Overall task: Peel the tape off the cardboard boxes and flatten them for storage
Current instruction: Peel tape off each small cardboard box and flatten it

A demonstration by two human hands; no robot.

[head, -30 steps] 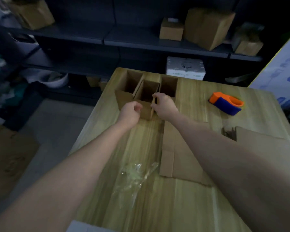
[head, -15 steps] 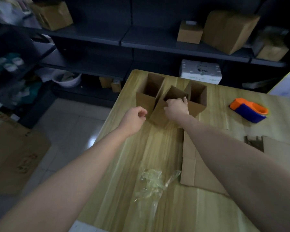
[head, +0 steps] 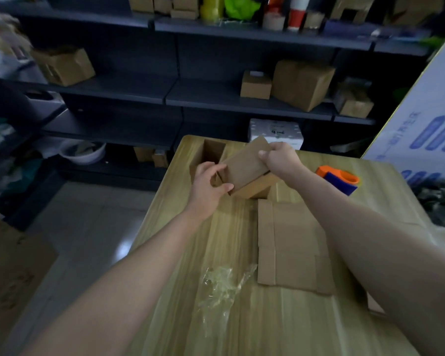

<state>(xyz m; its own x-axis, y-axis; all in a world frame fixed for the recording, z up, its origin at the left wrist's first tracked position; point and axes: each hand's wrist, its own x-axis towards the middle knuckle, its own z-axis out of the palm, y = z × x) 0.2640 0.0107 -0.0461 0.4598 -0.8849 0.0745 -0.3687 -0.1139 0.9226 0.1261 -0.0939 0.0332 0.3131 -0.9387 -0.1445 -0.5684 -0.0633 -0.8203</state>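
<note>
Cardboard crowded the far end of the pale wooden surface (head: 216, 253). A small brown cardboard box (head: 244, 165) was held tilted above it, between both hands. The left hand (head: 206, 187) gripped the box's near-left end, its fingers (head: 211, 167) curled over the top edge and the thumb pressed against the near corner. The right hand (head: 280, 159) held the far-right end, its fingers bent round the upper edge. Just beneath the held box a second brown box (head: 257, 188) stood on the surface; whether the two touched could not be told. A third open-topped brown box (head: 211, 151) stood further left, near the surface's far-left corner. Nearer, right of centre, a flattened brown cardboard sheet (head: 293, 247) lay on the surface, partly hidden by the right forearm. A crumpled strip of clear tape (head: 221, 283) lay just left of it. An orange and blue tape dispenser (head: 339, 179) sat to the right, apart from the boxes. Beyond the far edge stood dark metal shelves (head: 216, 98) carrying more cardboard boxes.
</note>
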